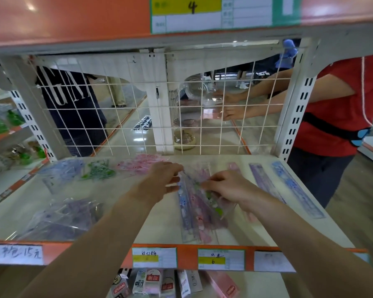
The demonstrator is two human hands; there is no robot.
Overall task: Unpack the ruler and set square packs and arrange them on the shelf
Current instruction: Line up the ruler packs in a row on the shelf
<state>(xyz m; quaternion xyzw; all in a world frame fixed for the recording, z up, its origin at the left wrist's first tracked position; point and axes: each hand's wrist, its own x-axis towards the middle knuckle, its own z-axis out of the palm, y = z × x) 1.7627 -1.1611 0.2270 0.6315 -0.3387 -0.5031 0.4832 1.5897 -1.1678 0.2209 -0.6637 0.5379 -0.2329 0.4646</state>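
Ruler pack: where does it lie?

On the shelf. It is a clear sleeve with blue, pink and green-printed rulers inside, and its long side runs from the front edge toward the back, a little askew.

And the hands on it?

Both are at its far end. The left hand has its grip pinching the pack's upper left edge between thumb and fingertips. The right hand reaches in from the pack's right, fingers curled, its grip pinching the plastic near the top. That spot is blurred, so I cannot tell how much it holds.

What lies around the pack?

To its left and nearer the front is a purple pack. To its left and further back are a blue pack, a green pack and a pink pack, side by side. To its right lie two long rulers, apart from it and roughly parallel.

Behind it?

A white wire grid, and beyond that a person in a red shirt. In front of the pack are price labels on the orange strip.
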